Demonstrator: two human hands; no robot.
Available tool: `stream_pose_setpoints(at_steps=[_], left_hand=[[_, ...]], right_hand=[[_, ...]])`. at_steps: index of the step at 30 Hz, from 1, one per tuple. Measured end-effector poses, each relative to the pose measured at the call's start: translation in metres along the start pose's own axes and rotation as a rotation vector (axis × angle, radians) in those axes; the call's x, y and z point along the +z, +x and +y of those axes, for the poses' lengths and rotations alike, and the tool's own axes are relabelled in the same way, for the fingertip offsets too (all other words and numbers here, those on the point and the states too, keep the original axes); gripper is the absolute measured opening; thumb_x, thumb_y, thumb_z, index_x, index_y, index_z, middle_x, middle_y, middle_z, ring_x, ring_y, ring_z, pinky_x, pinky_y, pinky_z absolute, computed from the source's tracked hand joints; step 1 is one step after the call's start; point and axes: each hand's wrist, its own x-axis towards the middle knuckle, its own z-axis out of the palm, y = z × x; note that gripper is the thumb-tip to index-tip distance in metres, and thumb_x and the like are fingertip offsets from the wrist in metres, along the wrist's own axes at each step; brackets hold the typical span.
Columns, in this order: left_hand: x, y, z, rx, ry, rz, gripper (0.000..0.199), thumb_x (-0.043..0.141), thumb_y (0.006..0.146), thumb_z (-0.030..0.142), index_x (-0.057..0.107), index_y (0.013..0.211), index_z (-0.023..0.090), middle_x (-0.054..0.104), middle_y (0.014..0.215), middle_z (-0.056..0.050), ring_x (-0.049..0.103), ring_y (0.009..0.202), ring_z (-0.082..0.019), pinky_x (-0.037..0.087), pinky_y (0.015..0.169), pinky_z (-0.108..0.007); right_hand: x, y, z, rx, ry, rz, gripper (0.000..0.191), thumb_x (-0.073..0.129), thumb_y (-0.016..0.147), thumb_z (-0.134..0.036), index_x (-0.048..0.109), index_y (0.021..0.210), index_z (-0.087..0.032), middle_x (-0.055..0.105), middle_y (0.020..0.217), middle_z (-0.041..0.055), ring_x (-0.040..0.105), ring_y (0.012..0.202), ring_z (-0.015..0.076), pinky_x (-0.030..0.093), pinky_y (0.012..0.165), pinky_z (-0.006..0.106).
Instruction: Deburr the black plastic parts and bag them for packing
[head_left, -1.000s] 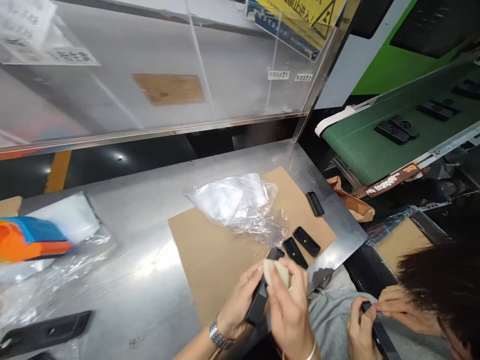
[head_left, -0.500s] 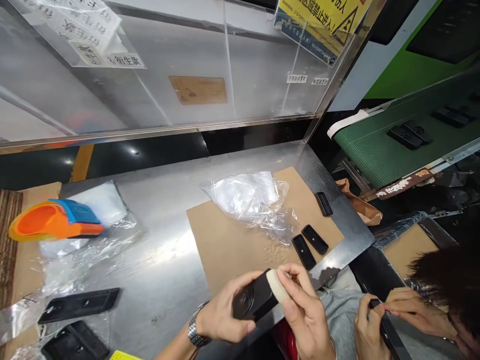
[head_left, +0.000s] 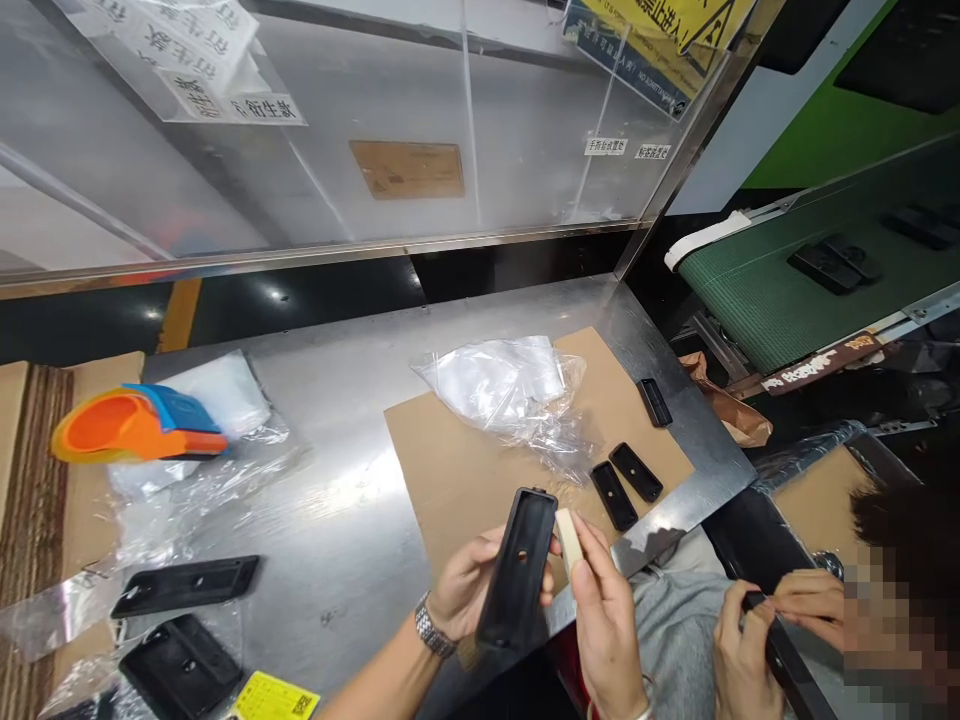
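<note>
My left hand (head_left: 459, 592), with a metal-band watch on its wrist, grips a long black plastic housing (head_left: 517, 585). The housing is tilted up, its hollow side with a small hole facing me. Pinched between the thumb and fingers of my right hand (head_left: 606, 625) is a cream-coloured flat block (head_left: 569, 540), close beside the housing's right edge; I cannot tell whether they touch. Beyond my hands, two small black trays (head_left: 613, 495) lie on a brown cardboard sheet (head_left: 442, 490), near a crumpled clear plastic bag (head_left: 495, 385).
A metal table (head_left: 337, 480) carries more black parts (head_left: 184, 665), an orange and blue holder (head_left: 139, 425) and a yellow label (head_left: 276, 697) at left. A co-worker's hands (head_left: 750, 640) hold a black part at right. A green conveyor (head_left: 742, 290) carries black parts.
My left hand has turned the black housing from its outer face to its hollow side and stood it more upright. The cream block has moved off the housing's end to its right side.
</note>
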Motion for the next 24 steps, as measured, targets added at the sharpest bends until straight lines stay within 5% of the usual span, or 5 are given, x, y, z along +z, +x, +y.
stream_pose_setpoints(at_steps=[4, 10, 13, 19, 24], left_hand=[[0.01, 0.004, -0.012, -0.002, -0.077, 0.302, 0.042, 0.055, 0.075, 0.048, 0.063, 0.09, 0.009, 0.067, 0.074, -0.008, 0.062, 0.061, -0.015, 0.047, 0.062, -0.025], [0.012, 0.015, -0.015, 0.177, 0.015, 0.652, 0.026, 0.062, 0.074, 0.033, 0.056, 0.092, 0.016, 0.059, 0.061, 0.0, 0.054, 0.049, -0.01, 0.044, 0.048, -0.021], [0.005, 0.019, -0.011, 0.188, -0.092, 0.673, 0.009, 0.058, 0.075, 0.015, 0.052, 0.081, 0.017, 0.054, 0.059, 0.003, 0.048, 0.044, -0.005, 0.037, 0.04, -0.013], [0.01, 0.018, -0.01, 0.073, -0.315, 0.631, 0.015, 0.041, 0.08, 0.004, 0.051, 0.075, 0.014, 0.051, 0.065, 0.001, 0.05, 0.051, -0.004, 0.043, 0.049, -0.013], [0.018, 0.006, -0.018, 0.012, -0.464, 0.391, 0.017, 0.051, 0.077, 0.01, 0.06, 0.089, 0.016, 0.05, 0.06, 0.003, 0.054, 0.059, -0.008, 0.048, 0.063, -0.021]], right_hand=[[0.004, -0.002, -0.002, -0.098, -0.267, -0.061, 0.041, 0.036, 0.09, -0.025, 0.039, 0.131, -0.022, 0.043, 0.119, 0.0109, 0.045, 0.112, 0.0213, 0.043, 0.093, 0.039], [0.005, -0.021, -0.006, -0.421, -0.491, -0.319, 0.048, 0.038, 0.086, -0.014, 0.034, 0.134, -0.02, 0.038, 0.115, 0.0131, 0.045, 0.105, 0.0221, 0.046, 0.084, 0.04], [0.011, -0.034, -0.002, -0.522, -0.517, -0.305, 0.048, 0.039, 0.085, -0.013, 0.036, 0.133, -0.018, 0.037, 0.113, 0.0137, 0.046, 0.1, 0.0216, 0.049, 0.078, 0.038], [0.027, -0.041, 0.008, -0.666, -0.609, -0.118, 0.056, 0.047, 0.078, -0.004, 0.036, 0.133, -0.014, 0.036, 0.113, 0.0162, 0.044, 0.104, 0.0251, 0.048, 0.079, 0.042], [0.023, -0.04, 0.009, -0.686, -0.579, -0.069, 0.052, 0.042, 0.081, -0.007, 0.036, 0.133, -0.013, 0.037, 0.114, 0.0173, 0.043, 0.108, 0.0279, 0.047, 0.08, 0.046]])
